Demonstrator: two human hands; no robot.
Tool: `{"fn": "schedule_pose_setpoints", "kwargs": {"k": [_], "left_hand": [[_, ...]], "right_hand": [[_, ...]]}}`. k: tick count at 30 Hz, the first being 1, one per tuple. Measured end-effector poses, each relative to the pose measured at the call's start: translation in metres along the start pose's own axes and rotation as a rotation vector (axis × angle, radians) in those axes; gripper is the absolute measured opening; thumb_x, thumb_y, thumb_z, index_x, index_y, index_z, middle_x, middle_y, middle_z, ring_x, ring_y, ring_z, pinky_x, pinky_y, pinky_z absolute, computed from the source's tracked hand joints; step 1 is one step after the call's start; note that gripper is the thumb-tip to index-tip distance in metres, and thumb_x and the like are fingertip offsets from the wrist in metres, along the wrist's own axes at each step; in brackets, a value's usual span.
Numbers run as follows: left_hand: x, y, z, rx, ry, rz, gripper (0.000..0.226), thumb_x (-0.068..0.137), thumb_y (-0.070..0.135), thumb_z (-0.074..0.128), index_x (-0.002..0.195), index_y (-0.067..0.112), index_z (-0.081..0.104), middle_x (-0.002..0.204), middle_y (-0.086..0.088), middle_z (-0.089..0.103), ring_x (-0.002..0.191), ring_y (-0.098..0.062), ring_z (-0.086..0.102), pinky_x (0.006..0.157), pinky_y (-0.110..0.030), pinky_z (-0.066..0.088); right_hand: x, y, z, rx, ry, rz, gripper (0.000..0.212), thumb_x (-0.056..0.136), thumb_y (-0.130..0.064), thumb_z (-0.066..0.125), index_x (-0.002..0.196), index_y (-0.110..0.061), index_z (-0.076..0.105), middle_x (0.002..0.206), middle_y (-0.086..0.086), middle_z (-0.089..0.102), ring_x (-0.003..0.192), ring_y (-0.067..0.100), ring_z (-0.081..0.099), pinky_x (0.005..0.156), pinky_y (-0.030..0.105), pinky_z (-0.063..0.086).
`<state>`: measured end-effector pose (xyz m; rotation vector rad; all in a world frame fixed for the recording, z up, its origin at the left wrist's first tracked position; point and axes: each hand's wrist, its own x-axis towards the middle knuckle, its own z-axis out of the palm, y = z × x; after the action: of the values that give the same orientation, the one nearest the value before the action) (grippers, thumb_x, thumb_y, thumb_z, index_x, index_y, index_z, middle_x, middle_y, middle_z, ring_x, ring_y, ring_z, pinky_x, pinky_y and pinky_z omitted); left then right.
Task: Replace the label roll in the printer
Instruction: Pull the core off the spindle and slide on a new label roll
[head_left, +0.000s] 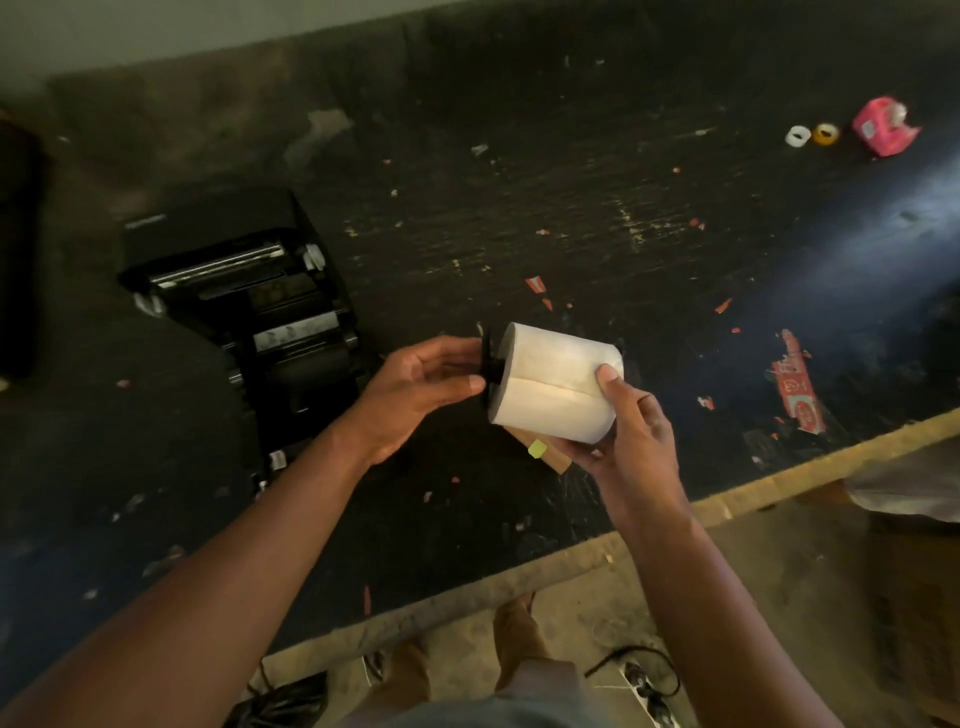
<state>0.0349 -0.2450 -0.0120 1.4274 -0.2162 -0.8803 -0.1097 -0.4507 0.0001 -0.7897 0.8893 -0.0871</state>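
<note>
Label roll (553, 384): we hold a full-looking white roll in the air over the near middle of the table, well apart from the printer, so by our reading the loading itself is not yet done.

Table (519, 208): the largest thing we see; a broad, dark, scuffed top with a worn pale near edge, scattered with small red and white paper scraps.

Printer (249, 317): a black, boxy machine at the left with its lid open; we see metal bars and rollers inside, and no roll seated in its bay as far as we can tell.

Stage: we judge the task about midway; the bay is open, the new roll is in hand, and seating it, feeding the web and closing the lid are left.

Roll surface: a matte, paper-white cylinder with a seam line along its side, lying roughly sideways.

Right hand (631, 431): its fingers are clamped on the roll's right end, thumb on top, palm beneath.

Left hand (426, 384): its fingers are pinched on the black spindle at the roll's left end.

Black spindle (489, 366): a thin, hard plastic disc with a hub at the roll's core; we cannot tell how deep it sits.

Brown card (545, 452): a flat piece with a yellow tab, lying on the table under the roll.

Far right: a pink tape dispenser (885, 127) and two small rings (810, 135), one white, one amber.
</note>
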Motion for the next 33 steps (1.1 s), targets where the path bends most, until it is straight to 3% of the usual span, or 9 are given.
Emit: {"fn": "schedule_pose_setpoints", "kwargs": {"k": [6,11,13,16,19,23,25,29,33], "left_hand": [[-0.049,-0.001,-0.028,0.145,0.147,0.12,0.041,0.084,0.011,0.081,0.12,0.027,0.075,0.117,0.011,0.078,0.113,-0.005,0.072,0.089,-0.016,0.055],[-0.083,-0.012,-0.05,0.197,0.249,0.131,0.042,0.089,0.01,0.079,0.129,0.021,0.073,0.126,0.006,0.077,0.121,-0.011,0.069,0.099,-0.028,0.056],[-0.096,-0.017,-0.059,0.206,0.279,0.133,0.04,0.094,0.014,0.075,0.133,0.022,0.071,0.13,0.009,0.075,0.124,-0.009,0.068,0.099,-0.025,0.056],[-0.121,-0.028,-0.067,0.038,0.297,0.103,0.037,0.103,0.019,0.062,0.139,0.022,0.067,0.137,0.006,0.071,0.127,-0.014,0.066,0.103,-0.031,0.056],[-0.151,-0.041,-0.065,-0.147,0.352,0.074,0.039,0.1,0.033,0.066,0.138,0.024,0.068,0.139,-0.001,0.07,0.131,-0.019,0.064,0.102,-0.034,0.056],[-0.185,-0.063,-0.063,-0.415,0.558,0.064,0.039,0.088,0.027,0.073,0.126,0.02,0.076,0.133,-0.008,0.072,0.128,-0.029,0.066,0.093,-0.037,0.061],[-0.199,-0.073,-0.063,-0.541,0.607,0.087,0.035,0.091,0.019,0.067,0.125,0.015,0.076,0.134,-0.013,0.071,0.126,-0.031,0.068,0.093,-0.038,0.062],[-0.216,-0.086,-0.068,-0.624,0.687,0.116,0.033,0.093,0.016,0.065,0.123,0.017,0.078,0.135,-0.012,0.072,0.125,-0.029,0.069,0.092,-0.035,0.062],[-0.21,-0.081,-0.086,-0.48,0.713,0.199,0.042,0.094,0.022,0.072,0.136,0.015,0.069,0.14,-0.009,0.069,0.132,-0.027,0.064,0.103,-0.04,0.057]], "right_hand": [[-0.016,0.019,0.032,-0.139,-0.092,-0.018,0.072,0.059,-0.049,0.089,0.116,-0.019,0.057,0.134,0.007,0.06,0.122,0.031,0.065,0.088,0.054,0.064],[-0.025,0.038,0.063,-0.201,-0.155,-0.031,0.065,0.066,-0.042,0.086,0.117,-0.017,0.057,0.127,0.004,0.065,0.116,0.028,0.069,0.083,0.05,0.065],[-0.028,0.046,0.074,-0.255,-0.158,-0.046,0.069,0.062,-0.046,0.087,0.118,-0.017,0.057,0.127,0.004,0.066,0.115,0.028,0.069,0.083,0.05,0.066],[-0.032,0.06,0.09,-0.375,-0.17,-0.106,0.065,0.063,-0.05,0.088,0.116,-0.025,0.06,0.128,0.004,0.067,0.114,0.023,0.07,0.085,0.049,0.065],[-0.04,0.078,0.105,-0.555,-0.227,-0.227,0.049,0.075,-0.049,0.087,0.113,-0.035,0.059,0.123,-0.004,0.067,0.113,0.017,0.07,0.086,0.045,0.065],[-0.053,0.107,0.129,-0.82,-0.381,-0.414,0.046,0.081,-0.051,0.082,0.113,-0.039,0.052,0.117,-0.012,0.064,0.105,-0.002,0.067,0.071,0.016,0.06],[-0.056,0.117,0.141,-0.901,-0.457,-0.464,0.048,0.083,-0.048,0.082,0.117,-0.035,0.052,0.123,-0.013,0.062,0.109,-0.003,0.065,0.072,0.013,0.058],[-0.054,0.127,0.16,-1.14,-0.49,-0.625,0.056,0.079,-0.055,0.082,0.122,-0.031,0.056,0.134,-0.007,0.047,0.12,0.008,0.053,0.09,0.025,0.056],[-0.039,0.123,0.174,-1.166,-0.553,-0.644,0.054,0.082,-0.055,0.079,0.126,-0.029,0.061,0.129,-0.005,0.053,0.108,0.005,0.062,0.077,0.013,0.055]]}}
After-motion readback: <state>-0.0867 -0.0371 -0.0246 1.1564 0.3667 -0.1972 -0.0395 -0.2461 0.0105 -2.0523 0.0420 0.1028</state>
